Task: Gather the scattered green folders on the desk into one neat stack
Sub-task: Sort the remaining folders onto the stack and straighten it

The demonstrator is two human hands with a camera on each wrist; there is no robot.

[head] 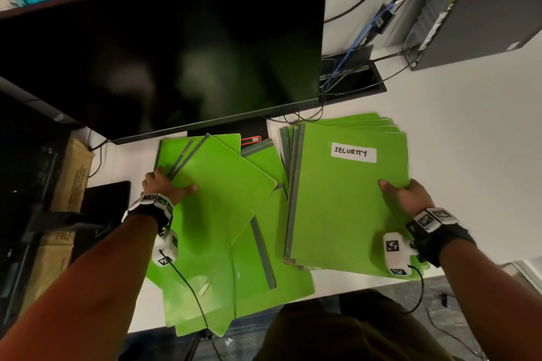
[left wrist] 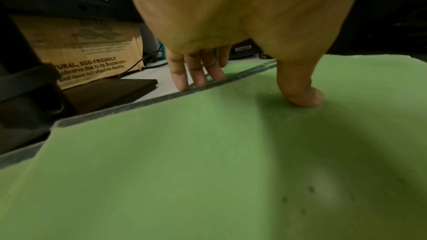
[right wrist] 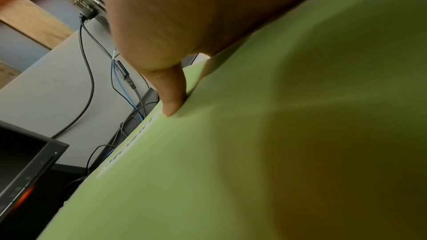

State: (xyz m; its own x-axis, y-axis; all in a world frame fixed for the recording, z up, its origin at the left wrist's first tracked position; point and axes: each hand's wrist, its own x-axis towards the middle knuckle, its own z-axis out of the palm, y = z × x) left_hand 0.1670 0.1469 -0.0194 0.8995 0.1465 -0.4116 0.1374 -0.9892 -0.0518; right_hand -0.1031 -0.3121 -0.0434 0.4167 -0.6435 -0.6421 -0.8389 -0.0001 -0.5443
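- Head: right hand pinches the SECURITY stack at desk's right; loose folders fanned left could slide off the front edge.
- Left wrist: left hand, thumb on top folder, fingers past its edge; cover may buckle.
- Right wrist: thumb alone visible; stack could splay.

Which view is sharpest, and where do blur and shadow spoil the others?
Head view: sharpest, SECURITY label readable. Left wrist view: near folder soft, hand shadow beside the thumb. Right wrist view: folder smeared and dark, label lettering illegible.
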